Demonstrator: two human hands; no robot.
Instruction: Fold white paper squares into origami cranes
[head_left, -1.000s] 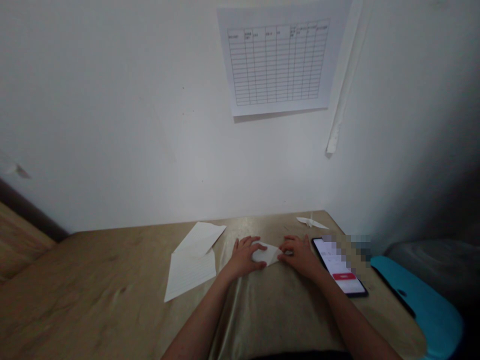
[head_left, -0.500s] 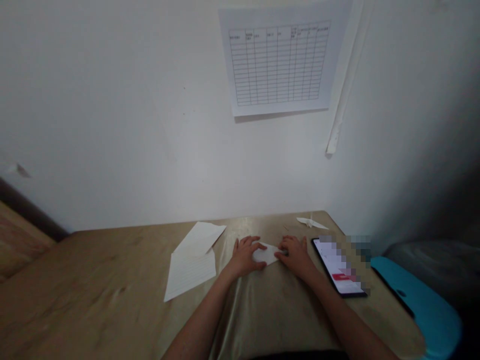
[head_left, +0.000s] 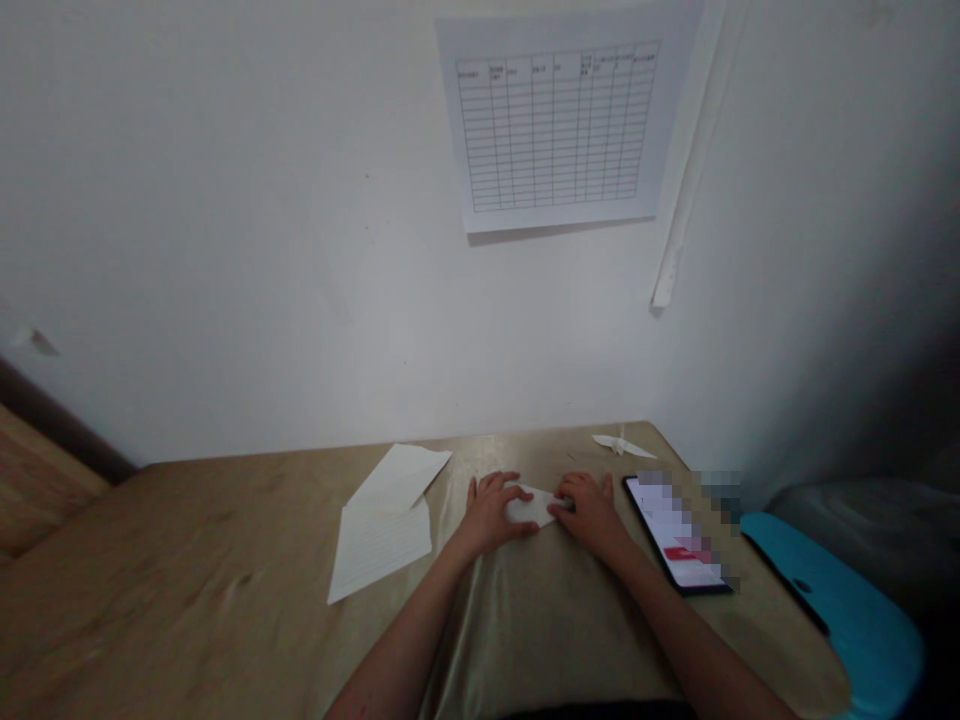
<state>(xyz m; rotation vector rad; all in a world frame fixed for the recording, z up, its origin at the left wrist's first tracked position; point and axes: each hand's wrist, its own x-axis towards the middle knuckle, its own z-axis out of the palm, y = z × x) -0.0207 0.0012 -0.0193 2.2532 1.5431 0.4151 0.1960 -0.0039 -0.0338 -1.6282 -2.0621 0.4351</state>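
Observation:
A small piece of folded white paper (head_left: 531,508) lies on the table between my hands. My left hand (head_left: 493,515) holds its left side, thumb along the near edge and index finger along the far edge, with part of the paper showing between them. At the paper's right corner, my right hand (head_left: 589,508) has thumb and fingertips closed together on it. Both hands rest low over the table, and the fingers partly cover the paper's ends.
Loose lined paper sheets (head_left: 386,545) lie to the left. A phone (head_left: 667,530) with a lit screen is right of my right hand, and a folded white paper shape (head_left: 624,446) sits behind it. A turquoise object (head_left: 840,610) stands beyond the table's (head_left: 225,600) right edge.
My left thumb has slid slightly to the right along the paper's near edge. My right hand and the other things look almost unchanged.

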